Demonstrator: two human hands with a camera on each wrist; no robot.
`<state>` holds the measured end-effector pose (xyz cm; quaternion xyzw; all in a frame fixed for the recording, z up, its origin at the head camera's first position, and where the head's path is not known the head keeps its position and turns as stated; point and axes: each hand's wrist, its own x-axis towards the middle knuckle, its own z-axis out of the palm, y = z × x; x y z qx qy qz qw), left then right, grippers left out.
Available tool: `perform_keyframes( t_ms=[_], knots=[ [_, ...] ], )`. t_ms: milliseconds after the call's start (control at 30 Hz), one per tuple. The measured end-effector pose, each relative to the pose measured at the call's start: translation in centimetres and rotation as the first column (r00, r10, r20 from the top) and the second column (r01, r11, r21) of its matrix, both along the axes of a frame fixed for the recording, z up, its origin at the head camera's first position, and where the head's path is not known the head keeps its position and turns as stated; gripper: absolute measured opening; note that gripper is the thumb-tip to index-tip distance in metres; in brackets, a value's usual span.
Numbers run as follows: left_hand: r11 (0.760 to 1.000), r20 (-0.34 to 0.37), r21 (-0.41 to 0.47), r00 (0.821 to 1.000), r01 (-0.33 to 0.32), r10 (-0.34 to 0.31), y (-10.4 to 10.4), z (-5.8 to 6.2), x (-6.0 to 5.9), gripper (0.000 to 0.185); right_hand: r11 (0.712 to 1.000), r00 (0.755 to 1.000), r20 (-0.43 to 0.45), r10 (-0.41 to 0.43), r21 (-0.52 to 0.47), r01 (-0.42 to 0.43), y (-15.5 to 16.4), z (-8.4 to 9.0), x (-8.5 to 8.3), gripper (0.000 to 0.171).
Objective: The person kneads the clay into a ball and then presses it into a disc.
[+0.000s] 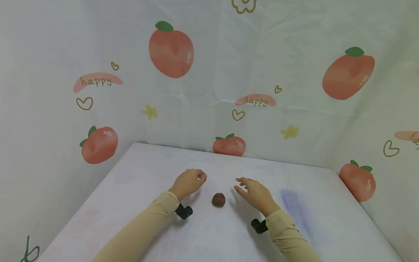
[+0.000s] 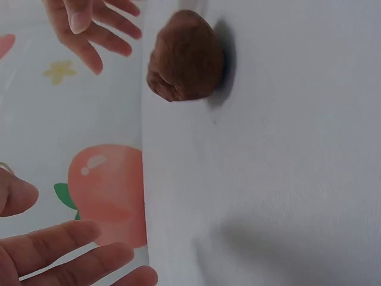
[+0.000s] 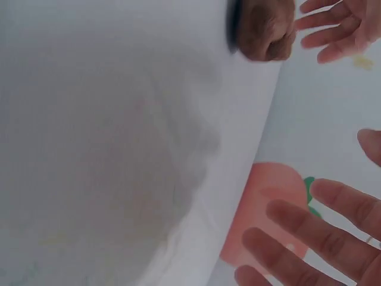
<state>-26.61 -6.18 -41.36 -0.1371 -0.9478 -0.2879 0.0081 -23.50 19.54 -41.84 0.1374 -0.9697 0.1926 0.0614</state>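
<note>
A brown, rounded lump (image 1: 218,200) with a crease across its top sits on the white table, between the two hands and a little nearer to the wearer. To its left, my left hand (image 1: 189,182) hovers over the table with loosely bent fingers and nothing in them. On the other side, my right hand (image 1: 256,194) is held above the table, fingers spread and relaxed, also without anything in it. Both wrist views show the lump (image 2: 187,56) apart from the fingers. In the right wrist view, the right hand's fingers (image 3: 333,238) extend loosely.
The white table (image 1: 163,160) has a faint purple smear (image 1: 296,209) on its right side. Behind it hangs a pale cloth (image 1: 203,83) printed with peaches, hearts and stars. Black wrist-worn pieces sit at the left (image 1: 184,211) and right cuffs.
</note>
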Motion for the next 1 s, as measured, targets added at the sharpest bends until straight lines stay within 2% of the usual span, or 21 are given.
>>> perform_keyframes(
  t_ms=[133, 267, 367, 467, 567, 633, 733, 833, 1000],
  knots=[
    [0.995, 0.052, 0.098, 0.999, 0.005, -0.010, 0.0, 0.0, -0.1, 0.040, 0.988, 0.995, 0.097, 0.012, -0.157, 0.003, -0.3, -0.1, 0.1, 0.043],
    [0.971, 0.107, 0.241, 0.994, -0.002, -0.025, 0.0, -0.1, -0.2, 0.043, 0.949, 0.986, 0.165, 0.038, -0.315, 0.016, -0.9, -0.5, 0.3, 0.048],
    [0.915, 0.182, 0.403, 0.980, -0.004, -0.075, 0.2, -0.3, -0.4, 0.046, 0.918, 0.978, 0.198, 0.060, -0.397, 0.024, -1.4, -0.8, 0.4, 0.051],
    [0.834, 0.263, 0.552, 0.954, -0.024, -0.146, 0.5, -0.4, -0.6, 0.052, 0.899, 0.970, 0.231, 0.082, -0.438, 0.028, -1.9, -1.0, 0.4, 0.056],
    [0.767, 0.305, 0.639, 0.934, -0.055, -0.187, 0.7, -0.4, -0.8, 0.060, 0.890, 0.961, 0.255, 0.110, -0.456, 0.019, -2.4, -1.2, 0.4, 0.060],
    [0.735, 0.325, 0.674, 0.925, -0.081, -0.196, 0.7, -0.3, -0.8, 0.062, 0.887, 0.957, 0.261, 0.128, -0.461, 0.007, -2.8, -1.4, 0.4, 0.063],
    [0.700, 0.333, 0.707, 0.919, -0.096, -0.211, 0.7, -0.1, -0.7, 0.064, 0.885, 0.955, 0.259, 0.147, -0.466, -0.010, -3.2, -1.7, 0.2, 0.064],
    [0.679, 0.335, 0.728, 0.913, -0.096, -0.231, 0.7, 0.1, -0.5, 0.063, 0.881, 0.954, 0.255, 0.160, -0.473, -0.021, -3.5, -2.2, 0.1, 0.063],
    [0.664, 0.329, 0.744, 0.907, -0.077, -0.263, 0.5, 0.0, -0.4, 0.065, 0.873, 0.949, 0.253, 0.186, -0.487, -0.041, -3.7, -2.8, -0.1, 0.060]
  ],
)
